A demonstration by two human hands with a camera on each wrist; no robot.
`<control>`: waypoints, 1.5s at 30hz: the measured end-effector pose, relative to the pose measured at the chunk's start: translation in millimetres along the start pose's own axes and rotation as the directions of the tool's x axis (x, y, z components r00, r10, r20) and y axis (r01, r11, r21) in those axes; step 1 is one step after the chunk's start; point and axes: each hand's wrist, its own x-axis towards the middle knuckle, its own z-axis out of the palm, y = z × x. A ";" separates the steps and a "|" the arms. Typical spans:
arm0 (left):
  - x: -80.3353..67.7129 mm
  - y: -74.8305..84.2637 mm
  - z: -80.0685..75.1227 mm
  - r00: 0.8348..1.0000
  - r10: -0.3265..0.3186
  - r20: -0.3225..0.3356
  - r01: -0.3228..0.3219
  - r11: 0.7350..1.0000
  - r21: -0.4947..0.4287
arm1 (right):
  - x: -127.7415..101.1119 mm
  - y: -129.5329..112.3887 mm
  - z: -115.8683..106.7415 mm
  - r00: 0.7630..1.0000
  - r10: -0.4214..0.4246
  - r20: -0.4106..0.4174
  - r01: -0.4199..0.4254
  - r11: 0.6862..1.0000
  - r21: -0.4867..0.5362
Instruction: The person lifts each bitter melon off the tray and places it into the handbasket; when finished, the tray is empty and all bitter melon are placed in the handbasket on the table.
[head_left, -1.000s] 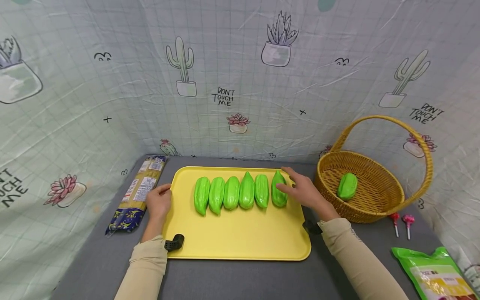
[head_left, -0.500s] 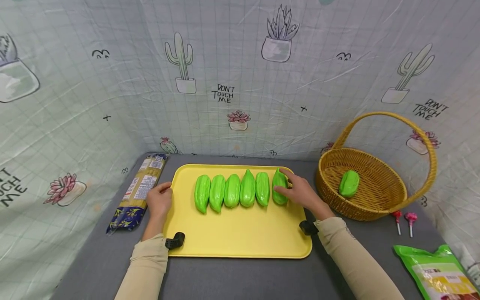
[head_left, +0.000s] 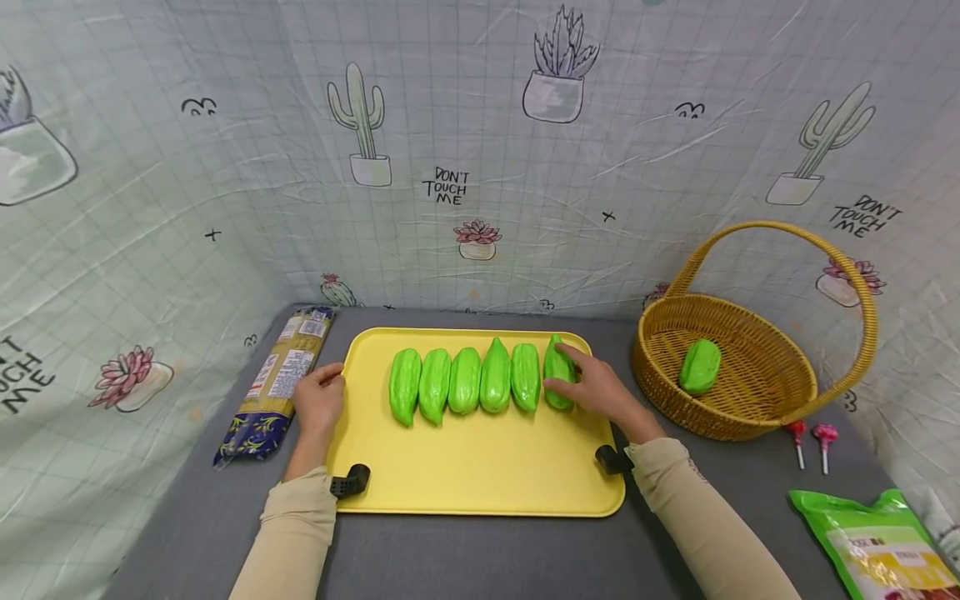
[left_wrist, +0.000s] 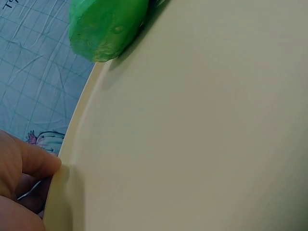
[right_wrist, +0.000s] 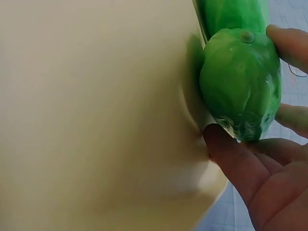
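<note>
Six green gourds lie side by side in a row across the far half of the yellow tray [head_left: 480, 475], and the rightmost gourd [head_left: 558, 368] is the one being handled: the right hand [head_left: 600, 390] has its grip curled round it, thumb at the near end and fingers [right_wrist: 288, 43] over the far side, as the right wrist view shows close up. That gourd sits by the tray's right rim, touching its neighbour in the row [head_left: 525, 377]. The left hand [head_left: 318, 403] holds the tray's left rim, its thumb [left_wrist: 33, 161] pressed on the edge, its grip narrow on the lip. The tray rests on the grey bench [head_left: 480, 558]. Just left of it lies a long packet of noodles [head_left: 276, 385]. To the right stands a wicker basket [head_left: 757, 408] with one more green gourd [head_left: 701, 367] inside it. Near the basket's base lie two lollipops [head_left: 810, 440], and a green snack bag [head_left: 873, 542] lies at the near right corner.
</note>
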 end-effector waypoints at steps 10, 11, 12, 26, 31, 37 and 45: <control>0.9 -1.2 0.7 1.000 0.002 -0.003 -0.002 1.000 0.003 | 1.1 1.8 1.4 1.000 0.013 0.001 -0.013 0.999 0.029; 0.9 -1.2 0.7 1.000 0.001 -0.003 -0.001 1.000 0.002 | 0.7 1.5 1.3 1.000 0.012 0.002 -0.012 0.999 0.032; 1.2 -1.4 0.8 1.000 0.001 -0.003 -0.001 1.000 0.003 | 0.3 1.2 1.2 1.000 0.010 0.002 -0.010 0.999 0.033; 0.7 -1.2 0.9 1.000 -0.010 0.003 0.010 1.000 -0.010 | -3.1 2.3 2.1 1.000 -0.017 -0.020 0.017 1.000 0.021; 0.5 -1.5 0.3 1.000 -0.009 0.004 0.009 1.000 -0.014 | -5.4 2.4 0.6 0.998 -0.036 -0.043 0.037 0.999 0.023; 0.8 -2.1 0.8 1.000 -0.006 -0.001 0.006 1.000 -0.017 | -7.7 1.4 -4.1 0.996 -0.067 -0.060 0.070 0.997 0.045; 1.1 -0.9 1.1 1.000 -0.001 -0.014 0.001 1.000 -0.005 | -11.0 -5.7 -11.3 0.997 -0.065 -0.052 0.069 0.995 0.071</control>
